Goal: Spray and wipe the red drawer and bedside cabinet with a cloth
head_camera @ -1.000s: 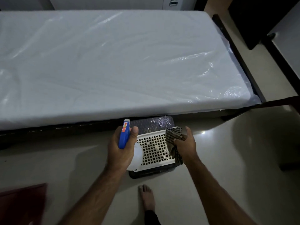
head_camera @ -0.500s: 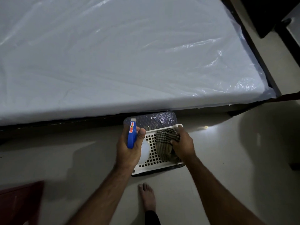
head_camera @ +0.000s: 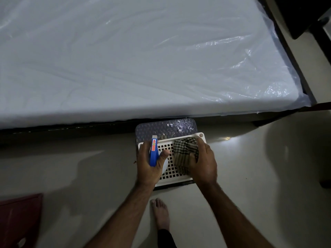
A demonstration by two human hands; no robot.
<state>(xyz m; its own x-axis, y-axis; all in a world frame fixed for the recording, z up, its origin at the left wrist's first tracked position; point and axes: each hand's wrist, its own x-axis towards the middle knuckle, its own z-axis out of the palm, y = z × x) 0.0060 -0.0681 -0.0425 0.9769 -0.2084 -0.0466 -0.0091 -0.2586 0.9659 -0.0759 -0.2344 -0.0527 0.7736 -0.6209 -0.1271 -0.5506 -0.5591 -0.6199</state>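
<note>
- The left hand (head_camera: 149,166) sits just to 6 o'clock of frame centre. Its fingers and thumb are curled round a spray bottle (head_camera: 153,153).
- The bottle's blue spray head points toward 12 o'clock, with a pale nozzle at the tip. Its white body shows under the thumb.
- The right hand (head_camera: 203,163) is at 3 o'clock of the left hand, close beside it. Its fingers are curled over a checked cloth (head_camera: 185,153) and grip it.
- The cloth is bunched and lies on a white perforated tray (head_camera: 176,182). The right hand presses it down onto the grid.
- The tray rests on a dark patterned stand (head_camera: 161,128). The stand's far edge, at 12 o'clock, lies just beside the dark bed frame (head_camera: 62,128).
- The red drawer (head_camera: 19,221) lies on the floor (head_camera: 80,167) at 7 o'clock of the frame, well apart from both hands. The frame edge cuts it off. Neither hand touches it.
- A mattress (head_camera: 143,59) wrapped in clear plastic film (head_camera: 268,83) fills the frame from 9 o'clock through 12 to 2 o'clock.
- A bare foot (head_camera: 160,212) stands on the floor at 6 o'clock of the tray, between the two forearms.
</note>
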